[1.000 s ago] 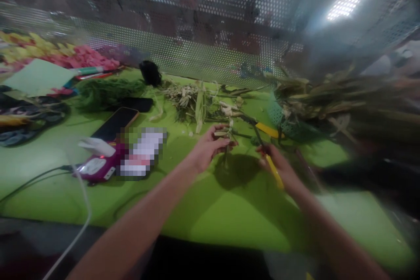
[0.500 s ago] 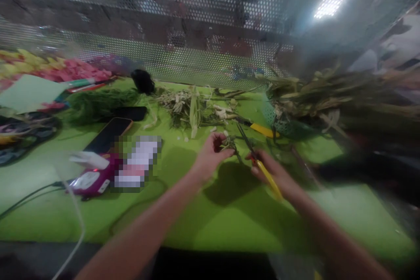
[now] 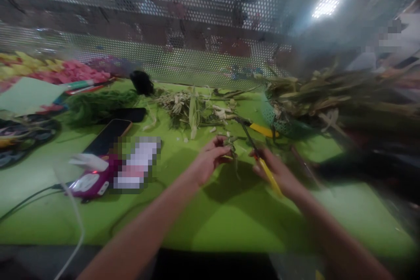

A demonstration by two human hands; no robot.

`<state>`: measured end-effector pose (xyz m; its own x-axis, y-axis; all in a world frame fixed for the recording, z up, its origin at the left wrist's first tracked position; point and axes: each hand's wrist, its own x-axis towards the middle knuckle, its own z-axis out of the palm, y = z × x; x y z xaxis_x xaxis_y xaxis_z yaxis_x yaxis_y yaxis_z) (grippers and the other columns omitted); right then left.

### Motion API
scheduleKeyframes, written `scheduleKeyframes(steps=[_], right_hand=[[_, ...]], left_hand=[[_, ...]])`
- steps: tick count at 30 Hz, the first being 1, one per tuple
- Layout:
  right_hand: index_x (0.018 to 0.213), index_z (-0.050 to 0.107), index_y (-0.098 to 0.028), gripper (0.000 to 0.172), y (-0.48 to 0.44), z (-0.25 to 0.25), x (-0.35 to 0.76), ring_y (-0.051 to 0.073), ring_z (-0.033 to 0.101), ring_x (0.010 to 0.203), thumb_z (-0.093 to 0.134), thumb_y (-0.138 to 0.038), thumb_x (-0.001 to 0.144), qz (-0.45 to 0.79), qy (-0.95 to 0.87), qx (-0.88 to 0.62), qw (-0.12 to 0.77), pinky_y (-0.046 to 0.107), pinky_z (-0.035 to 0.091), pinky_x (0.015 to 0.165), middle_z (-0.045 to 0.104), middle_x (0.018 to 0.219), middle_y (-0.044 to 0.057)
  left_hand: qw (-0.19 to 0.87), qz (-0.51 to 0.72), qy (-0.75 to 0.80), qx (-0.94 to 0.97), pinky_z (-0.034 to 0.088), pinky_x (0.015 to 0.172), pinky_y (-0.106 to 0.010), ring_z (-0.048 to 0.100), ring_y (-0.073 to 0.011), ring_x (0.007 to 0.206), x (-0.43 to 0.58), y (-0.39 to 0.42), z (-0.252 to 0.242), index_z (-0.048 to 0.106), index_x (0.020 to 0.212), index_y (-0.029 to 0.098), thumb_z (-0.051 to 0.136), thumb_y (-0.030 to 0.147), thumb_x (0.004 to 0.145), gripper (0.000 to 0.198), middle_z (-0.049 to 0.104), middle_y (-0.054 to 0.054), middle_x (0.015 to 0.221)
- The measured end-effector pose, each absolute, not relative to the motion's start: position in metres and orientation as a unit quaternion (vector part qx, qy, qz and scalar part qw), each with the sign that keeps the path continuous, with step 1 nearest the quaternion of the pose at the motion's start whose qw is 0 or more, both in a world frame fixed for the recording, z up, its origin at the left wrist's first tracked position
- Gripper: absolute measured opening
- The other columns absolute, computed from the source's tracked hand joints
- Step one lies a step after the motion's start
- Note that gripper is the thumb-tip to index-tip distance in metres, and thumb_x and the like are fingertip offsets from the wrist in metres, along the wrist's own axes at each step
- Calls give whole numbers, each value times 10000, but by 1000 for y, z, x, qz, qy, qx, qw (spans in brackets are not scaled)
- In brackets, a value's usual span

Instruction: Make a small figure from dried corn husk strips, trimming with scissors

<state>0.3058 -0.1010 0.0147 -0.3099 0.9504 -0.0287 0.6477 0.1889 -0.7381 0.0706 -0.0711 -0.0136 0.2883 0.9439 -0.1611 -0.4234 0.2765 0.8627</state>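
My left hand [image 3: 213, 157] is closed, pinching a small greenish plant sprig [image 3: 233, 148] between thumb and fingers above the green table [image 3: 197, 227]. Thin stems hang down from the sprig. Just to its right, my right hand [image 3: 272, 166] is wrapped around a slim tool with a yellow handle [image 3: 271, 177] and a long dark end. That end points up and away to the left, a short way from the sprig. Blur hides the exact kind of tool. Behind both hands lies a heap of dried plant pieces [image 3: 180, 107] with a pale husk-like leaf [image 3: 194, 113].
A second yellow-handled tool [image 3: 264, 130] lies behind my right hand. At the right, a green perforated basket [image 3: 271, 116] bears long dried stalks [image 3: 305, 96]. Phones [image 3: 108, 135], a purple device [image 3: 95, 179] with cables and green fluff [image 3: 98, 105] occupy the left. A perforated screen [image 3: 197, 61] stands behind.
My left hand has turned slightly, and more of the sprig shows, with a thin stem hanging lower. The tool in my right hand has shifted slightly to the right.
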Motion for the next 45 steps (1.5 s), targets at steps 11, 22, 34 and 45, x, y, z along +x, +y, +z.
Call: scheduleKeyframes(steps=[11,22,34,45], right_hand=[[1205,521,-213,396,-102,10,299,269,625,996,579,-453,896,340,-756,-522,200,414,507,845,656,1143,104],[1181,540,-221,393,-106,12,298,250,614,949,540,-510,915,373,-753,-490,230,376,526,793,654,1010,68],[1148,566,-247,404,-107,17,300,244,590,904,555,-560,892,385,-754,-483,226,371,529,764,623,946,45],[1062,541,-230,395,-106,15,299,205,549,821,522,-593,906,372,-760,-486,216,325,476,701,597,937,35]], left_hand=[[744,495,315,319,592,861,-361,723,-168,822,70,-71,-11,569,999,189,751,213,796,274,690,-19,881],[703,478,362,382,564,858,-386,686,-140,740,77,-76,-10,523,921,179,768,245,780,290,662,7,803],[703,476,361,386,557,799,-362,685,-142,747,78,-78,-8,500,856,173,779,286,769,314,676,-6,800],[696,468,365,404,542,824,-378,681,-145,742,78,-77,-10,489,862,174,776,296,774,324,667,-5,790]])
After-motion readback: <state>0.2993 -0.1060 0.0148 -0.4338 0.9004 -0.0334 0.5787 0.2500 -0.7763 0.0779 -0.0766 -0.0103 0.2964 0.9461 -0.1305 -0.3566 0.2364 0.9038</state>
